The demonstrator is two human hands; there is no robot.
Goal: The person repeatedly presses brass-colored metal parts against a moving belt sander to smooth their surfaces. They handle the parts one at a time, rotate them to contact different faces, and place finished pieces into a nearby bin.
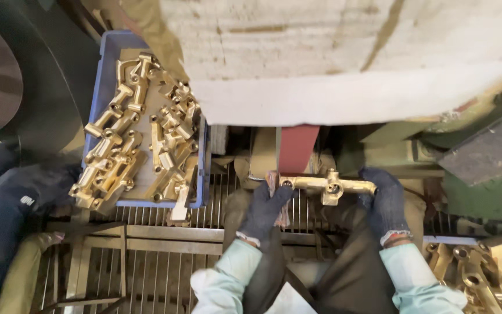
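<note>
Overhead view of two gloved hands holding one brass fitting (327,186) level at the centre of the frame, just below a dark red sanding belt (297,148) that runs up toward 12 o'clock. The left hand (265,206) is closed around the fitting's left end, with a scrap of cloth under the fingers; the right hand (386,200) is closed around its right end. Both wear dark knitted gloves and pale green sleeves.

At 10 o'clock sits one blue plastic crate (107,64) heaped with similar brass fittings (140,139), too overlapped to count, perhaps two dozen. At 4 o'clock a second pile of brass fittings (483,267) is cut off by the frame edge. A large pale machine housing (344,52) hides everything above the belt. A metal wire grate (164,256) lies under the hands. At 9 o'clock dark shapes are hard to make out.
</note>
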